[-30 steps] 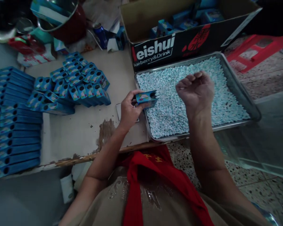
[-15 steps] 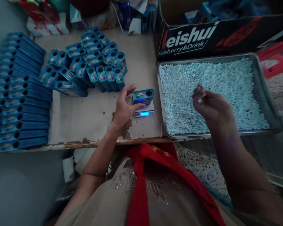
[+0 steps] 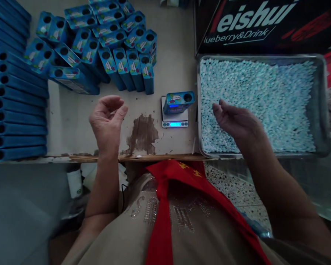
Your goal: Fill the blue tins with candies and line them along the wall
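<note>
A small blue candy box point(image 3: 179, 102) with a round hole in its top stands on a digital scale point(image 3: 174, 117) with a lit blue display. My left hand point(image 3: 106, 119) is raised left of the scale, its fingers loosely curled, the thumb a little apart from them, nothing visible in it. Over the left part of a metal tray point(image 3: 322, 110) full of pale blue-green candy pieces point(image 3: 276, 95), my right hand point(image 3: 234, 119) has its fingers drawn together. Whatever they may hold is hidden.
Several blue boxes point(image 3: 110, 36) with holes in their tops stand at the back left. Others lie stacked in rows point(image 3: 19, 114) at the far left. A black carton point(image 3: 248, 29) stands behind the tray. The worktop's front edge point(image 3: 143, 158) is worn.
My left hand has let go of the box on the scale and moved left. My right hand has shifted slightly left over the tray. The head view has tilted down and come closer.
</note>
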Demonstrator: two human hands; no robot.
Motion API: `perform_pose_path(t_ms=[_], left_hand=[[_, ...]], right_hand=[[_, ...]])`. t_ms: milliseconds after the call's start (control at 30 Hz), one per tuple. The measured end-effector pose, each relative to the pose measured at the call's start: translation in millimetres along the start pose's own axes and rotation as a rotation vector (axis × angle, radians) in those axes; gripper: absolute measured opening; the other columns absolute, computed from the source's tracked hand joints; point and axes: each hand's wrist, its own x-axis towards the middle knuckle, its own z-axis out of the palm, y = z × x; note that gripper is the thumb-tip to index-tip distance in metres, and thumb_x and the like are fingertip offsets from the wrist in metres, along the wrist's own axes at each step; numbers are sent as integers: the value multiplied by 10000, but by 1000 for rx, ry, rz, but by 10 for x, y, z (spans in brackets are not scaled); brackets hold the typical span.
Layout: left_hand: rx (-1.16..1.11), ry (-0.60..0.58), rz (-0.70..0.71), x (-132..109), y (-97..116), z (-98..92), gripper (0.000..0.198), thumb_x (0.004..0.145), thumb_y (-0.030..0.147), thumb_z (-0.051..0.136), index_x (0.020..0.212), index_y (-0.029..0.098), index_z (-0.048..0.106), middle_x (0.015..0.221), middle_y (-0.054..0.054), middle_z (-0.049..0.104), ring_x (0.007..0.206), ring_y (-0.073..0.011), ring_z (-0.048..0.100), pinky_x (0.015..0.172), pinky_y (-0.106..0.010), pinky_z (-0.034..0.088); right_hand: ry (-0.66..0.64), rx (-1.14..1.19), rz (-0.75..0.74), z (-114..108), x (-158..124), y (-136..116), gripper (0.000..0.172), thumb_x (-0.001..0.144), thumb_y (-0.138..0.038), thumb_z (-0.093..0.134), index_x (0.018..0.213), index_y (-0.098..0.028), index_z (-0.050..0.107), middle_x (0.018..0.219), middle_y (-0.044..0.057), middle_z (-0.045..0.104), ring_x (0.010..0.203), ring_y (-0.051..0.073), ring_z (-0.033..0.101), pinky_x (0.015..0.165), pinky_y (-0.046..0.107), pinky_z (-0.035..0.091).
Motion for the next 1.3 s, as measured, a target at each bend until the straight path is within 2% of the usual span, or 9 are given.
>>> perform_pose_path(t_ms=[67, 133, 200, 400, 567, 767, 1000, 1200, 1300], left_hand=[[-3, -32, 34, 12, 8, 49, 412, 948, 537, 999, 1151, 260, 772, 1090, -32, 792, 1047, -208, 812, 954, -343, 736], [9, -54, 72, 13, 10, 98, 395, 958, 519, 986, 1177, 265, 778, 1103, -32, 802, 1056, -213, 820, 984, -364, 734], [25, -62, 99, 2, 11, 130, 353, 974, 471, 965, 1203, 277, 780, 1106, -26, 808, 1059, -213, 823, 1005, -372, 728], [97, -128, 37, -48, 26, 105, 310, 999, 375, 917, 1240, 295, 739, 1113, -20, 778, 1100, -210, 801, 1095, -381, 700], [93, -194, 22, -48, 41, 144, 397, 941, 317, 956, 1274, 285, 743, 1111, -30, 780, 1107, -227, 794, 1122, -405, 683], [33, -301, 65, -29, 120, 347, 418, 902, 249, 912, 1299, 274, 782, 1181, -45, 833, 1127, -250, 798, 1131, -413, 671], [51, -301, 41, -56, 46, 299, 442, 887, 297, 914, 1313, 270, 800, 1191, -62, 840, 1140, -268, 803, 1057, -399, 677], [69, -267, 22, -65, -78, 220, 461, 855, 285, 938, 1295, 282, 802, 1154, -57, 834, 1093, -268, 796, 1049, -418, 672], [65, -268, 0, -56, -75, 236, 476, 853, 291, 929, 1312, 277, 803, 1165, -60, 831, 1090, -264, 793, 996, -393, 677]], right_hand=[[-86, -78, -55, 51, 0, -64, 225, 1161, -101, 625, 975, -206, 697, 908, 16, 674, 712, 69, 657, 633, 82, 568], [-136, -137, -93, 127, -8, -135, 252, 1186, -206, 660, 936, -205, 694, 801, -5, 618, 572, 59, 508, 480, 107, 422], [-169, -169, -95, 216, -38, -185, 296, 1180, -205, 641, 887, -204, 681, 742, -13, 591, 527, 59, 424, 437, 137, 345], [-256, -323, -135, 415, -214, -266, 311, 1097, 35, 573, 927, -139, 765, 785, 48, 706, 680, 105, 654, 621, 172, 547], [-382, -463, -218, 460, -258, -338, 293, 1117, 21, 597, 941, -116, 788, 723, 44, 712, 572, 116, 600, 518, 207, 467], [-600, -703, -363, 614, -205, -375, 166, 1059, -34, 749, 976, -158, 823, 740, 21, 745, 568, 128, 616, 530, 238, 457], [-632, -947, -611, 761, -140, -361, 172, 890, -141, 942, 855, -231, 800, 602, -61, 618, 538, 116, 546, 528, 254, 406], [-625, -1140, -802, 819, -184, -373, 187, 787, -168, 960, 919, -261, 864, 702, -32, 683, 625, 143, 550, 587, 294, 394], [-605, -1163, -838, 852, -215, -374, 201, 771, -141, 954, 901, -268, 868, 712, -23, 678, 669, 164, 561, 626, 307, 421]])
